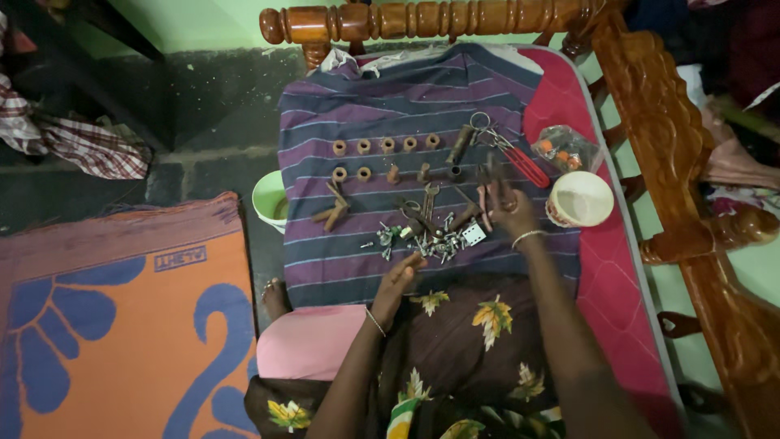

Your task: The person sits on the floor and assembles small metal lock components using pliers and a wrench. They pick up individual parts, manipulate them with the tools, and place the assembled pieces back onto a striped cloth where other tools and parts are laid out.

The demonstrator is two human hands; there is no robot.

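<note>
My left hand (398,280) rests on the striped purple cloth (366,154), fingers together, just below a heap of small metal screws and fittings (426,240). Farther right, my right hand (510,210) is closed around a dark metal tool (492,175) that sticks up from the fingers. Rows of small brown wooden rings (386,145) lie on the cloth above the heap. Red-handled pliers (524,165) lie to the right of the rings.
A white bowl (582,198) and a clear plastic bag of small parts (565,146) sit on the red mattress (617,268). A green-white bucket (268,199) stands on the floor at left. A carved wooden bed frame (674,130) runs along the right; an orange and blue mat (122,325) lies at left.
</note>
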